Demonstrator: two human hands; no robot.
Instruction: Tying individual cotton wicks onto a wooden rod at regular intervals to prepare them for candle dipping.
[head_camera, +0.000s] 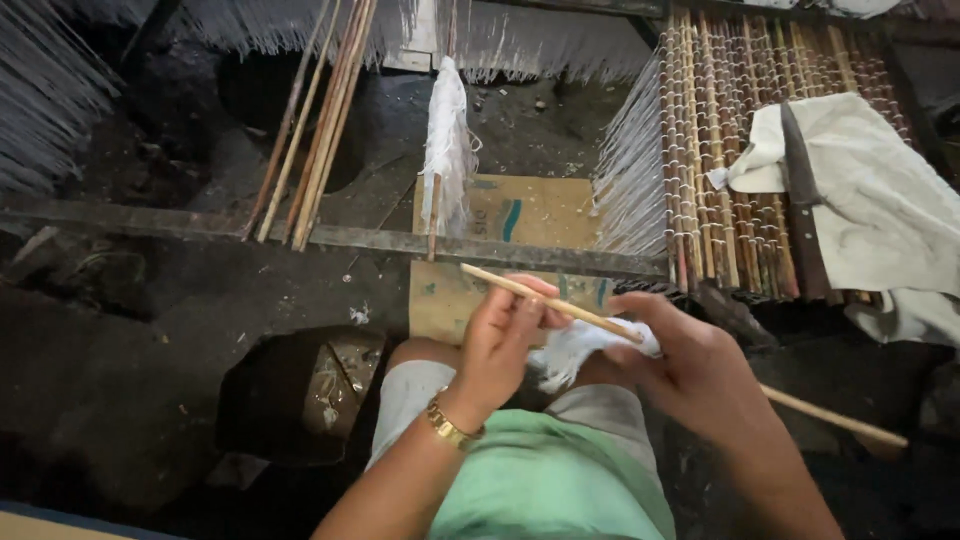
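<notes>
Both hands grip one thin wooden stick (560, 305): left hand (500, 345) pinches it near the free upper end, right hand (690, 370) closes round its middle with a wad of white thread (585, 350) bunched between the palms. Stick runs diagonally above the lap, lower end poking out past the right wrist. Gold bracelet (450, 425) on left wrist.

Risks, as judged: loose thread could snag or slip off the stick if the pinch eases; thin stick could bend or snap under twist; long tail end may knock the frame.

Around: split-bamboo mat (720, 150) with white warp threads (630, 170) just right, white cloth (870, 190) and a dark blade (800, 190) lying on it. Thread-wrapped stick (445, 140) upright ahead, bundle of canes (320, 120) leaning left, cardboard (530, 215) below. Dark dirt floor (150, 350), dim workshop pit.
</notes>
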